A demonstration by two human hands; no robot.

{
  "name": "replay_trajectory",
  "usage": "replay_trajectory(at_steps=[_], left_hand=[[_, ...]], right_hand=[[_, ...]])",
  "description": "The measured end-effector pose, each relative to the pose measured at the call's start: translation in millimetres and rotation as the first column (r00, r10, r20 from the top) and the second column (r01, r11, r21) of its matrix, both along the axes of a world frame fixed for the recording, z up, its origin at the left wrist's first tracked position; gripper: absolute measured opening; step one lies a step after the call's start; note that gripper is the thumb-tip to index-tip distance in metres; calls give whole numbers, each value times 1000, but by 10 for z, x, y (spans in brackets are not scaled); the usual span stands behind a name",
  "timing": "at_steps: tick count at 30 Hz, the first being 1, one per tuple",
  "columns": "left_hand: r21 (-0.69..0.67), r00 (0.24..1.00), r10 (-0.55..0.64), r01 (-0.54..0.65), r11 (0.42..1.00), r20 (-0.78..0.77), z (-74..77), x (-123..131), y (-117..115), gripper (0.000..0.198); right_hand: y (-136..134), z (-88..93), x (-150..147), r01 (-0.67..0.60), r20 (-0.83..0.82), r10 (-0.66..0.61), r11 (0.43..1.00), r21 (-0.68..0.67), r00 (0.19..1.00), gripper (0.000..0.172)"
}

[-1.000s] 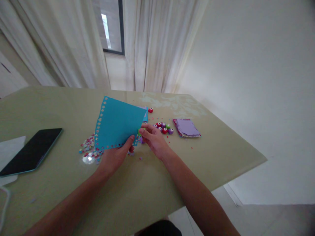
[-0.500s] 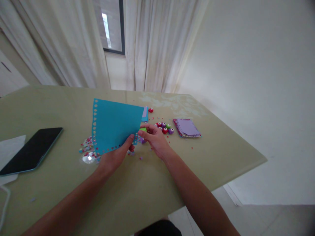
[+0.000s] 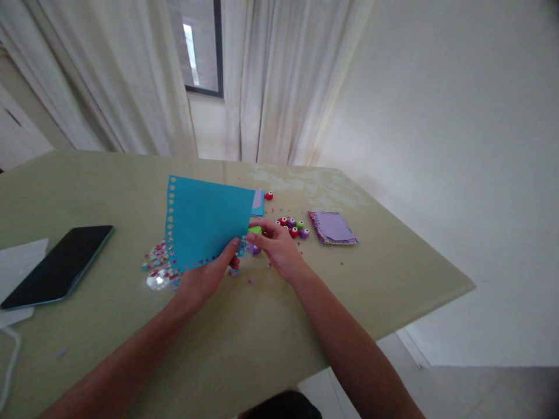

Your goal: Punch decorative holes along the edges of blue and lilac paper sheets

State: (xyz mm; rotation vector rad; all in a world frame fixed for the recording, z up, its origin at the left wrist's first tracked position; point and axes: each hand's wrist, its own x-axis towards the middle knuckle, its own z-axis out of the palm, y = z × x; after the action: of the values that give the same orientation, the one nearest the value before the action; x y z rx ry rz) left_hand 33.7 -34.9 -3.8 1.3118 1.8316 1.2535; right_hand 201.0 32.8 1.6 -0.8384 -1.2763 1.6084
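Note:
My left hand (image 3: 213, 272) grips a blue sheet of paper (image 3: 209, 221) by its lower right part, thumb on the near face. Small shaped holes run down the sheet's left edge, along the bottom and at the lower right edge. At that right edge, my right hand (image 3: 277, 246) is closed on a small green craft punch (image 3: 255, 230), its fingers hiding part of it. A purple punch (image 3: 254, 249) shows just below, partly covered. Several red, purple and green punches (image 3: 293, 232) stand grouped behind my right hand.
Coloured paper cutouts (image 3: 156, 256) lie in a pile at the left, by a shiny clear piece (image 3: 158, 280). A stack of punched sheets (image 3: 332, 227) sits right; a red punch (image 3: 269, 196) stands farther back. A black tablet (image 3: 59, 267) rests on white paper (image 3: 24, 256).
Almost nothing differs. The whole view has shifted very slightly, while both hands keep their hold on the blue paper and the green punch.

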Motion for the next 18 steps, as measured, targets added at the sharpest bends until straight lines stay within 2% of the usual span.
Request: replay_trajectory(at_steps=[13, 18], left_hand=[[-27, 997, -5, 3, 1000, -75, 35, -7, -6, 46], [24, 994, -9, 12, 1000, -105, 30, 8, -2, 44]], right_hand=[[-1, -3, 15, -5, 68, 3, 1000, 26, 998, 48], [-22, 20, 7, -9, 76, 5, 998, 54, 997, 50]])
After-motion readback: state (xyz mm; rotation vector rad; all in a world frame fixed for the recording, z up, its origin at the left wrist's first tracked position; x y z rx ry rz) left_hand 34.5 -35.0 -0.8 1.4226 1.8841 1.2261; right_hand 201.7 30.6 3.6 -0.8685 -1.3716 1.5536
